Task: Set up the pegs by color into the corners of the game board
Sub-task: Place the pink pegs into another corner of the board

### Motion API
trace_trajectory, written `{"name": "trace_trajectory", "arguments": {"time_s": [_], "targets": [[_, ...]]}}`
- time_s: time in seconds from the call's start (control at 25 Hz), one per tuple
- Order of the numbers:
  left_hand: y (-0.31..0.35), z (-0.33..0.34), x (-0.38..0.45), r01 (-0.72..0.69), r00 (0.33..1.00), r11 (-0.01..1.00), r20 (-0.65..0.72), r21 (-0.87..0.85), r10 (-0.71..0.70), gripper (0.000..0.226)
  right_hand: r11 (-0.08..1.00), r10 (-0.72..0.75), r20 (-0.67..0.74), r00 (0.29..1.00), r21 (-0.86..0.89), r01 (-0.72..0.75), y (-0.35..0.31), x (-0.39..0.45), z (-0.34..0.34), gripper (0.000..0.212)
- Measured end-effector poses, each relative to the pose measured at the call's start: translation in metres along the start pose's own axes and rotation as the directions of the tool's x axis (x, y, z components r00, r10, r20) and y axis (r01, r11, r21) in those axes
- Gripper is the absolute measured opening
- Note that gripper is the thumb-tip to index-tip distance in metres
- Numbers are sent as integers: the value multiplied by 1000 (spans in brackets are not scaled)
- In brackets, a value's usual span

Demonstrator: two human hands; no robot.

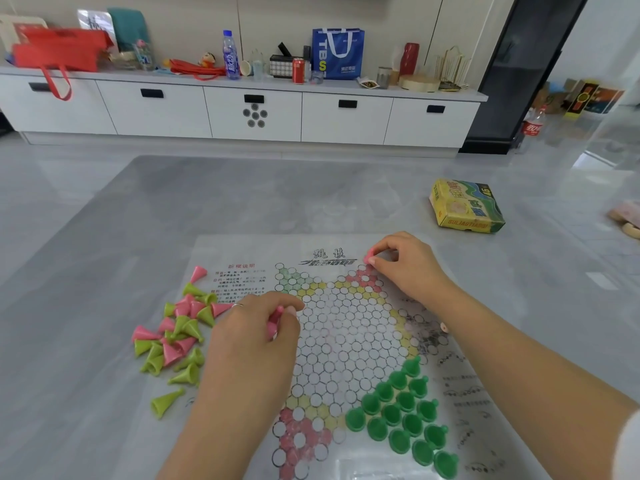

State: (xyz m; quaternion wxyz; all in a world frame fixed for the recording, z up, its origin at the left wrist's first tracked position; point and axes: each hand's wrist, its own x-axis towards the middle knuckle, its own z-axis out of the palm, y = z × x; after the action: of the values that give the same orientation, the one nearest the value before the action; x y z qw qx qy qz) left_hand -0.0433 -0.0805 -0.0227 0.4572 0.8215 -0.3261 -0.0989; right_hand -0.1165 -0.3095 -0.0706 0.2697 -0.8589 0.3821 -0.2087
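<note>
**Pink pegs in both hands, dark green corner filled**

Your right hand (407, 263) sits over the far right part of the game board (346, 341), its fingers curled and pinching a pink peg (370, 253) between thumb and fingertips, right above the pink-printed corner at the board's far side. The peg is at the very tips of your fingers, just above the printed circles; you cannot tell from this view whether it touches the sheet.

Your left hand (258, 327) lies over the board's left edge, fingers curled round a second pink peg (275, 322), of which only a strip shows between thumb and fingers. A ring shows on one finger of that hand.

Just left of your left hand, on the bench (104, 237) beside the board's left edge, lies the loose pile of pegs (173, 337), pink and light green mixed, most tipped on their sides. One light green peg (164, 403) lies apart at the near end of the pile, and one pink peg (198, 273) lies at its far end.

The dark green pegs (403, 415) stand upright in a filled triangle on the board's near right corner, under your right forearm and well apart from both hands.

A yellow and green box (465, 207) rests on the bench toward its far right edge, beyond the board.
</note>
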Motion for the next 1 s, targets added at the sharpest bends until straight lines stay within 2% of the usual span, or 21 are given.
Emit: {"name": "trace_trajectory", "arguments": {"time_s": [0.36, 0.52, 0.64, 0.68, 0.76, 0.84, 0.92, 1.0], "targets": [[-1, -3, 0, 17, 1000, 999, -18, -30, -18, 21, 999, -48, 5, 999, -16, 48, 2, -4, -3, 7], [-2, -1, 0, 31, 999, 999, 17, -23, -31, 22, 999, -40, 11, 999, -13, 40, 2, -5, -4, 12], [-3, 1, 0, 56, 995, 997, 85, -43, -52, 22, 984, 72, 5, 997, 162, -72, -5, -10, -13, 38], [-4, 2, 0, 59, 992, 997, 112, -59, -52, 21, 973, 87, -27, 996, 216, -79, -12, -14, -19, 38], [-4, 4, -1, 59, 987, 993, 152, -105, -42, 20, 969, 24, -51, 998, 248, -10, -30, -27, -31, 25], [-1, 6, -2, 57, 984, 988, 178, -145, -30, 20, 958, -93, 114, 989, 280, 57, -54, -47, -41, 16], [0, 7, -3, 61, 983, 984, 180, -168, -30, 27, 943, -210, 332, 919, 317, 101, -76, -69, -43, 14], [1, 8, -5, 56, 982, 982, 189, -182, -21, 34, 927, -305, 426, 852, 336, 164, -90, -82, -41, 14]]}}
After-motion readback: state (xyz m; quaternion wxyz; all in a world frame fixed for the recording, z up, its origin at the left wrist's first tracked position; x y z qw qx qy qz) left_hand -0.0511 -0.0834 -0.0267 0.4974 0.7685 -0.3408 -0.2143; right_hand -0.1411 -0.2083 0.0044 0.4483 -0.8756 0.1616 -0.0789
